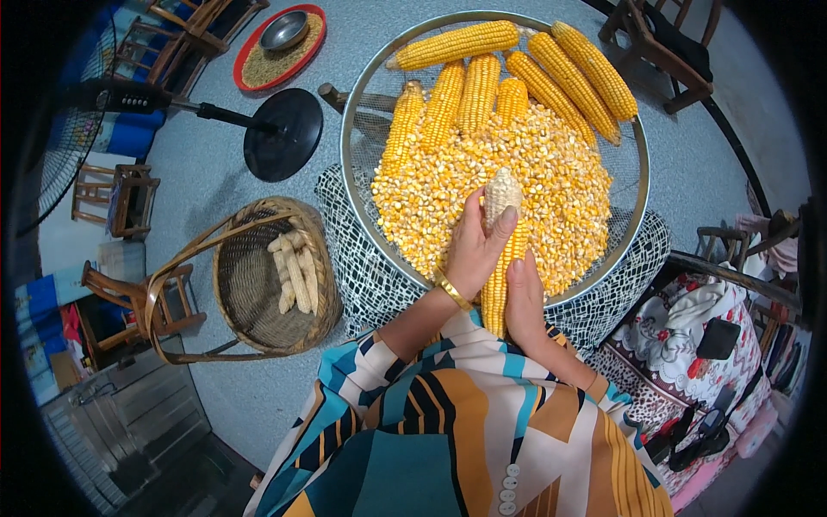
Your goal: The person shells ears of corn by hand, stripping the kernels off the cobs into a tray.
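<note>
My left hand (479, 249), with a gold bracelet at the wrist, grips a pale, kernel-free corn cob end (502, 190), its thumb across it. Just below, a yellow ear of corn (496, 297) slants towards my lap. Whether the pale end belongs to this ear or is a separate cob, I cannot tell. My right hand (526, 300) holds the ear along its right side. Both hands are over the near part of a round metal-rimmed mesh sieve (636, 245) resting on my lap. Loose corn kernels (555, 174) are heaped in it, with several whole ears (478, 90) around the far side.
Left of my knees stands a wicker basket (252, 271) holding several stripped cobs (297, 274). Beyond it are a fan base (283, 136) and a red tray (242, 61) of grain with a metal bowl (284, 30). A wooden chair (672, 52) stands far right; patterned cloth (685, 310) lies nearer.
</note>
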`<state>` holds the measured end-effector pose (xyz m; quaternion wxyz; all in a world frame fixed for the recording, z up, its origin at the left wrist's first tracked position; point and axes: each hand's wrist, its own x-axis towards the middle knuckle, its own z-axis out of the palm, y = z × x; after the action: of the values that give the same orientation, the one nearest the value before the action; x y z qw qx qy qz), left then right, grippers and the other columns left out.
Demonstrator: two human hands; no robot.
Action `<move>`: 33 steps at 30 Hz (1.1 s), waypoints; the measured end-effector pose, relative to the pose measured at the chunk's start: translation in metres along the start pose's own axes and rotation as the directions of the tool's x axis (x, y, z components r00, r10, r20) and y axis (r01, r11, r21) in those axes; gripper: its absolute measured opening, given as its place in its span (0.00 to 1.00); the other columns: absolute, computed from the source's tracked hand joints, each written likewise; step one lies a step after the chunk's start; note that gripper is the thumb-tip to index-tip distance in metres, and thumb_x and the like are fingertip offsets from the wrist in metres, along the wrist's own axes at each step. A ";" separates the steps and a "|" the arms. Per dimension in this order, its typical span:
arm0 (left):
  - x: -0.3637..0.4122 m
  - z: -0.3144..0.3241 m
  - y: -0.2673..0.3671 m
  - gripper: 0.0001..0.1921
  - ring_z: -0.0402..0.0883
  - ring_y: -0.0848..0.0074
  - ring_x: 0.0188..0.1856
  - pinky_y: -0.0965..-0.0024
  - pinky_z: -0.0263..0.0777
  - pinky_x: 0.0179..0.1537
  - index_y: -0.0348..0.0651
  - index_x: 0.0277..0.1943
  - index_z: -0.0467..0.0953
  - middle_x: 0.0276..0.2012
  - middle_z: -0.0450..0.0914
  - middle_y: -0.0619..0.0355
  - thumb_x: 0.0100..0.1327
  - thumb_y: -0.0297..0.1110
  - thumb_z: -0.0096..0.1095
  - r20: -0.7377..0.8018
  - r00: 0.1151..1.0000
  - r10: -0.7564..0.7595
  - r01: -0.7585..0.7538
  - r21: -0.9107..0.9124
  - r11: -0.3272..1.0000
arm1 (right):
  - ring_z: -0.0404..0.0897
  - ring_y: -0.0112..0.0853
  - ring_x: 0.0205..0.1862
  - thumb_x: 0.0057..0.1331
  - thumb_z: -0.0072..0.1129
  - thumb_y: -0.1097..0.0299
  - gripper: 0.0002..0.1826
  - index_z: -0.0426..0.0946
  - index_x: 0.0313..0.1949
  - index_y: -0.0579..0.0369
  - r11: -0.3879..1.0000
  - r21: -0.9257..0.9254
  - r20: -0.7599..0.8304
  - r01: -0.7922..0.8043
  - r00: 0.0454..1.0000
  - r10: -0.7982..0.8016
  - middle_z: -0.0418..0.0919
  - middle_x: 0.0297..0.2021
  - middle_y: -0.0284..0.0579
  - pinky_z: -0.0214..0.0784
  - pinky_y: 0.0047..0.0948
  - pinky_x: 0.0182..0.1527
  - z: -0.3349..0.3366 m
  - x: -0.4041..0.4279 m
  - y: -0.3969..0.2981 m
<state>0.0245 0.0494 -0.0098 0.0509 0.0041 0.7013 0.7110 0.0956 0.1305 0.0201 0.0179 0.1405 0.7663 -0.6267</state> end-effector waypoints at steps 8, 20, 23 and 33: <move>-0.007 -0.002 0.011 0.23 0.75 0.77 0.32 0.74 0.67 0.33 0.34 0.57 0.57 0.33 0.76 0.54 0.67 0.43 0.41 0.069 0.994 -0.087 0.077 0.142 0.987 | 0.65 0.27 0.39 0.70 0.30 0.61 0.18 0.61 0.47 0.64 0.989 0.114 0.058 -0.096 0.994 0.090 0.68 0.37 0.44 0.58 0.23 0.44 0.000 -0.002 0.004; -0.005 -0.011 0.009 0.20 0.75 0.64 0.23 0.65 0.66 0.25 0.30 0.51 0.66 0.22 0.75 0.46 0.66 0.39 0.39 -0.020 0.999 -0.024 0.030 0.308 0.951 | 0.63 0.26 0.31 0.70 0.30 0.60 0.16 0.62 0.42 0.62 0.994 0.043 0.051 -0.102 0.994 0.100 0.66 0.29 0.41 0.58 0.24 0.36 0.002 -0.002 0.002; -0.008 -0.012 0.003 0.21 0.76 0.71 0.27 0.70 0.67 0.29 0.30 0.52 0.64 0.27 0.76 0.48 0.66 0.40 0.40 0.000 0.996 -0.085 0.085 0.054 0.995 | 0.68 0.32 0.24 0.68 0.33 0.56 0.19 0.61 0.38 0.62 0.998 0.067 -0.039 -0.004 0.999 0.007 0.69 0.22 0.49 0.59 0.32 0.27 0.004 0.002 0.001; -0.018 -0.007 0.011 0.28 0.76 0.61 0.42 0.67 0.69 0.40 0.30 0.59 0.53 0.44 0.72 0.39 0.65 0.43 0.43 0.094 0.996 -0.005 -0.016 0.229 0.973 | 0.68 0.36 0.26 0.68 0.33 0.55 0.20 0.62 0.41 0.62 1.000 0.025 -0.053 0.016 0.999 -0.014 0.69 0.25 0.51 0.60 0.32 0.30 0.002 0.000 0.003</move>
<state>0.0411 0.0407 0.0027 0.0810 0.0452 0.7754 0.6246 0.0958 0.1287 0.0168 -0.0087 0.1514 0.7594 -0.6327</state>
